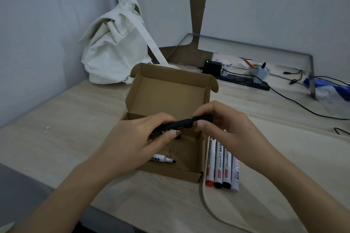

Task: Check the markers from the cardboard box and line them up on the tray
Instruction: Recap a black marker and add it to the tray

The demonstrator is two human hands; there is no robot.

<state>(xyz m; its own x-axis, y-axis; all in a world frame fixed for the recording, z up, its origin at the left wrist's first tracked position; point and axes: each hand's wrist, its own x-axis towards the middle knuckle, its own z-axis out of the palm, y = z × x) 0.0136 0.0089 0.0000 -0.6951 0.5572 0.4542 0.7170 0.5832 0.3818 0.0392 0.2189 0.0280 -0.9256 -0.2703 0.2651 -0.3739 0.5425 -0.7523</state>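
Currently we find both hands, left hand [140, 134] and right hand [223, 125], grasping a black cylindrical marker [181, 124] at frame centre; checking underway, traying next.

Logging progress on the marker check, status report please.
Left hand and right hand both grip one black marker over the cardboard box. One uncapped marker left in box. Four markers lined on tray. Nothing obstructing.

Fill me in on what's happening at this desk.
A person is sorting markers out of an open cardboard box. Both hands grip one black marker above the box, the left hand on its body and the right hand on the other end. Four markers already lie side by side on the tray to the right. One uncapped marker is left in the box.
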